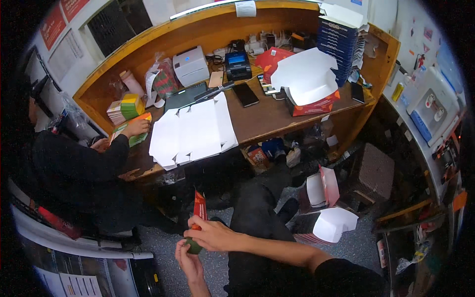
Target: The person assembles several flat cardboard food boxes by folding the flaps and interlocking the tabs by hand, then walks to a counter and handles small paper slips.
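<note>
Low over my lap, both hands hold a narrow red printed carton (200,205), seen nearly edge-on, with an orange part and a dark green lower end. My right hand (215,234) is closed across its middle, fingers pointing left. Just below, my left hand (189,257) pinches the green end between thumb and fingers. The hands hide much of the piece, so whether it is flat or folded I cannot tell. Above them on the desk (267,123) lies a stack of flat white carton blanks (193,129).
At left, a co-worker's hand (136,127) rests on an orange and green carton. A phone (245,94), label printer (190,66), card machine (237,65) and opened red-and-white box (311,94) stand on the desk. More cartons (334,225) and a brown stool (373,173) are on the floor at right.
</note>
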`<action>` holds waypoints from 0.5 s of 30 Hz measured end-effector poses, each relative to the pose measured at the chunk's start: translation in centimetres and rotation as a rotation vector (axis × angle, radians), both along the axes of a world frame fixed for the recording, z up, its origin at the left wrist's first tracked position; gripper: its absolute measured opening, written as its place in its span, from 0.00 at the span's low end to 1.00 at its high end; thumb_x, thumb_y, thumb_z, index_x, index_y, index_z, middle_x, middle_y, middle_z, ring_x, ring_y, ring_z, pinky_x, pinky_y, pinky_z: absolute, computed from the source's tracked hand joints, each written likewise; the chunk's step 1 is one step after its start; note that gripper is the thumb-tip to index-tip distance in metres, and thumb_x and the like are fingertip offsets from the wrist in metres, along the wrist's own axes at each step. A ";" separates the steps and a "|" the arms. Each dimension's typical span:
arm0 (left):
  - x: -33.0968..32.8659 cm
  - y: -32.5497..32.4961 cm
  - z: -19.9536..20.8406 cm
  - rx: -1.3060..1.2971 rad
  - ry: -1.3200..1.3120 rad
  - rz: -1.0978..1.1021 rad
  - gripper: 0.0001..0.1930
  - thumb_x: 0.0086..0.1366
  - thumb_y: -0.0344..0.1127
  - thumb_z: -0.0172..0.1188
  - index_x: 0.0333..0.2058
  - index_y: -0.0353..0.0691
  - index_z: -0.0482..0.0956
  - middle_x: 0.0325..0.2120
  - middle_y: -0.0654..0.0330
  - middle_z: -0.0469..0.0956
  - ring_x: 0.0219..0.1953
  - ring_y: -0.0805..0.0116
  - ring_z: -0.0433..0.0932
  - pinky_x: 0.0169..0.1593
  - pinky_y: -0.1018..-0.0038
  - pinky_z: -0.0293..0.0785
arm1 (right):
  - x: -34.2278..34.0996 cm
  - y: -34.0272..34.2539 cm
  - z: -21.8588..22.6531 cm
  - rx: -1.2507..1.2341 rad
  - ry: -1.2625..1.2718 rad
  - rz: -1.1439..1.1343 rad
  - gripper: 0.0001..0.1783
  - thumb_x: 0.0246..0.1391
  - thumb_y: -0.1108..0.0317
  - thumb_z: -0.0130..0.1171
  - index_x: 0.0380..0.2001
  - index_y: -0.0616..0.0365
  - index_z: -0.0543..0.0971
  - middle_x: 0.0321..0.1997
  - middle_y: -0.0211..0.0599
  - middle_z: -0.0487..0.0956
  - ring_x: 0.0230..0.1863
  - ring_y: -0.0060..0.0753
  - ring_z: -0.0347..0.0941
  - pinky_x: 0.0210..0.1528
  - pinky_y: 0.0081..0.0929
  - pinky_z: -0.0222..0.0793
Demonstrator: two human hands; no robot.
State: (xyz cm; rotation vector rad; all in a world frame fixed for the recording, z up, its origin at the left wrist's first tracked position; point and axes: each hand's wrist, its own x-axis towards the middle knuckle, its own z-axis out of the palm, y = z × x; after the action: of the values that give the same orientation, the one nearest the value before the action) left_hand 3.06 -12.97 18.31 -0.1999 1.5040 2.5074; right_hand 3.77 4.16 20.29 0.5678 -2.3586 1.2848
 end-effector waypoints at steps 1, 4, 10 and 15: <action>-0.4 -0.2 -0.4 -0.049 0.051 -0.011 0.07 0.59 0.23 0.49 0.36 0.35 0.72 0.33 0.60 0.74 0.36 0.71 0.75 0.43 0.76 0.72 | -0.3 0.1 -0.7 0.002 0.005 0.000 0.17 0.53 0.71 0.59 0.47 0.58 0.73 0.47 0.43 0.66 0.37 0.44 0.76 0.36 0.34 0.76; -1.2 -0.6 -1.9 -0.287 0.150 -0.007 0.06 0.57 0.22 0.49 0.33 0.35 0.73 0.31 0.62 0.73 0.34 0.74 0.73 0.40 0.79 0.70 | -0.3 0.7 -2.9 -0.123 -0.065 -0.003 0.18 0.55 0.71 0.58 0.50 0.55 0.76 0.48 0.44 0.67 0.38 0.46 0.76 0.37 0.35 0.73; -2.1 -1.3 -4.2 -0.353 0.207 -0.106 0.07 0.55 0.21 0.50 0.33 0.35 0.74 0.30 0.64 0.73 0.32 0.77 0.71 0.39 0.80 0.67 | 0.2 1.2 -4.4 -0.071 -0.211 0.131 0.18 0.56 0.73 0.56 0.51 0.52 0.76 0.50 0.47 0.66 0.39 0.48 0.76 0.40 0.37 0.73; -2.3 -1.1 -3.7 -0.520 0.279 -0.120 0.03 0.56 0.21 0.57 0.31 0.34 0.76 0.28 0.65 0.73 0.32 0.79 0.70 0.38 0.80 0.66 | -0.3 1.2 -5.2 -0.038 -0.301 0.193 0.20 0.58 0.72 0.55 0.54 0.52 0.74 0.51 0.49 0.65 0.42 0.47 0.74 0.39 0.36 0.72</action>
State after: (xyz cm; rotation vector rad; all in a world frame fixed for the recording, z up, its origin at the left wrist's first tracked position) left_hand 0.79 -14.09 14.64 0.1677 2.1863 2.0693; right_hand 3.50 5.37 15.13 0.6423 -2.5629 1.5959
